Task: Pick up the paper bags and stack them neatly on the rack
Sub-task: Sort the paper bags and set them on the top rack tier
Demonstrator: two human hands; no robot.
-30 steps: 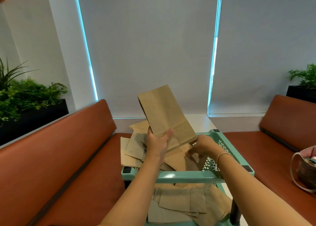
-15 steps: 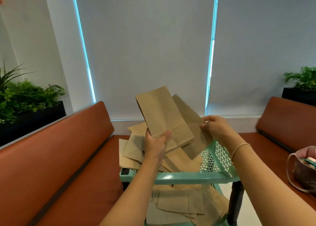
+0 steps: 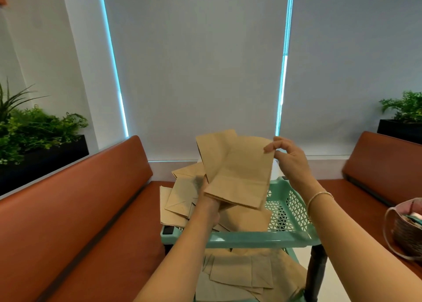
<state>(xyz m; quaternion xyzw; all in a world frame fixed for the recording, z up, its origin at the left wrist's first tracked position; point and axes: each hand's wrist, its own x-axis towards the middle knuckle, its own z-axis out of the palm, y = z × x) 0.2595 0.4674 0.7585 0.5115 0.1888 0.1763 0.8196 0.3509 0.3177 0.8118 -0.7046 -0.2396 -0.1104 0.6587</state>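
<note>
Two flat brown paper bags are held up above the teal plastic rack [image 3: 258, 238]. My left hand [image 3: 209, 204] grips the rear bag [image 3: 211, 151] from below, its fingers hidden behind the paper. My right hand [image 3: 288, 159] pinches the top right corner of the front bag [image 3: 245, 173], which overlaps the rear one. Several more paper bags [image 3: 180, 201] lie in a loose heap on the rack's top shelf, spilling over its left side. Further bags [image 3: 242, 273] lie on the shelf beneath.
Orange-brown benches [image 3: 75, 212] run along both sides of the rack. A woven basket bag [image 3: 405, 231] sits on the right bench. Planters with green plants [image 3: 34, 130] stand behind each backrest. Grey window blinds fill the wall ahead.
My right hand lifted a second bag off the top shelf and brought it up in front of the bag held by my left hand. The left hand stayed almost still.
</note>
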